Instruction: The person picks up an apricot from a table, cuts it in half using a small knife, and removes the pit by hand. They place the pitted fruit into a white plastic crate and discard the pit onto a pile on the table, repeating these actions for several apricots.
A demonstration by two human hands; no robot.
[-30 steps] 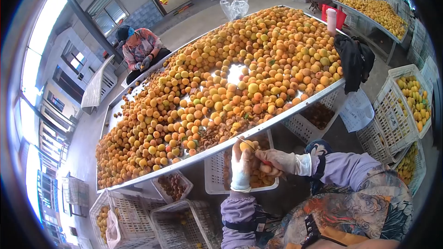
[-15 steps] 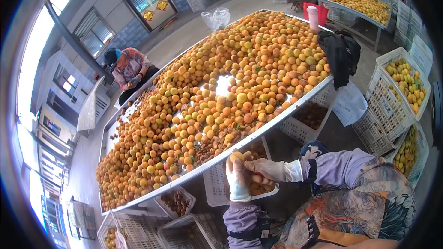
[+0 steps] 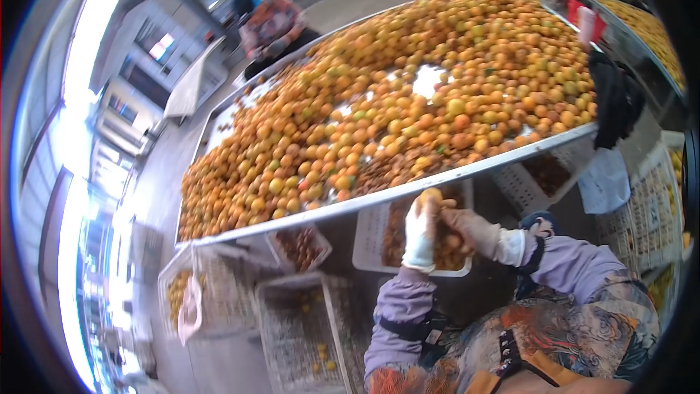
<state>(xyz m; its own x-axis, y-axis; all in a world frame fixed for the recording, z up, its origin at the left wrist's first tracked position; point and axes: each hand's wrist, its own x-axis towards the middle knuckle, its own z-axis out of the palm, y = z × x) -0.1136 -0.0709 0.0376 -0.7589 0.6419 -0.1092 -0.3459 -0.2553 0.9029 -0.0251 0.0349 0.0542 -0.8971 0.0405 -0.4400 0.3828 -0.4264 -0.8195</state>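
Note:
My left hand [image 3: 421, 233], in a pale glove, is closed around an apricot [image 3: 432, 195] whose orange top shows above the fingers. From the right, my right hand [image 3: 477, 235], also gloved, meets it with curled fingers; what these fingers hold is hidden. Both hands are just off the near rim of a metal-edged sorting table [image 3: 408, 193], over a white crate [image 3: 370, 237] with brown and orange fruit pieces inside. Heaped apricots [image 3: 321, 146] cover much of the table, and brownish pieces [image 3: 386, 174] lie along its near edge.
A small white basket [image 3: 326, 254] with brown contents, a large crate [image 3: 270, 314] and a crate with a pink cloth [image 3: 191, 306] stand left below. A black garment [image 3: 616, 98] hangs at the table's right corner. Stacked crates [image 3: 645, 190] stand right. A person [image 3: 270, 25] sits across the table.
My view has turned to the left, so the table and hands appear farther right and higher. The hands stay together at the apricot, over the white crate.

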